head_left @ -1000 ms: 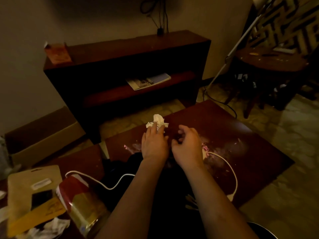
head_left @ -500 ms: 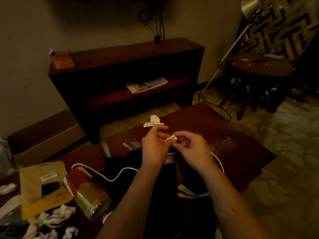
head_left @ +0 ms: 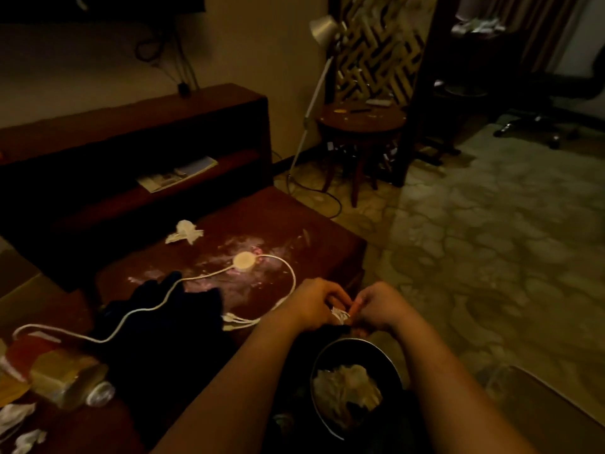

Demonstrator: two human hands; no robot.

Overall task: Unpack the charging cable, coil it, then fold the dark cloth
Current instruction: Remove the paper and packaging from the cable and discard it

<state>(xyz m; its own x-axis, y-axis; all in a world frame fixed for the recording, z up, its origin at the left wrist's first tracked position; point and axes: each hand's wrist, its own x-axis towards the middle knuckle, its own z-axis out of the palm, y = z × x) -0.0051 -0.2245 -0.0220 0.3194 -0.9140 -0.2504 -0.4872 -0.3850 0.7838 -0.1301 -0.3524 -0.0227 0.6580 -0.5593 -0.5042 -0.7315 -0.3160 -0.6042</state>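
White charging cable (head_left: 203, 276), round puck (head_left: 243, 261), loose across dark cloth (head_left: 157, 322) and table (head_left: 311, 231), my left hand (head_left: 311, 304) and right hand (head_left: 376, 306) pinching a white scrap (head_left: 339, 314) over the bin (head_left: 389, 365) beside the table edge, open floor (head_left: 491, 257) rightward

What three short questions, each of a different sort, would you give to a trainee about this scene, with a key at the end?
1. True or false: the white cable lies partly across the dark cloth.
2. What do the left hand and the right hand pinch between them?
A. a small white scrap
B. the round puck on the cable
C. a bottle
3. Fill in the gap: below the hands in the view is a dark round ___ with crumpled paper in it.

Key
1. True.
2. A.
3. bin.
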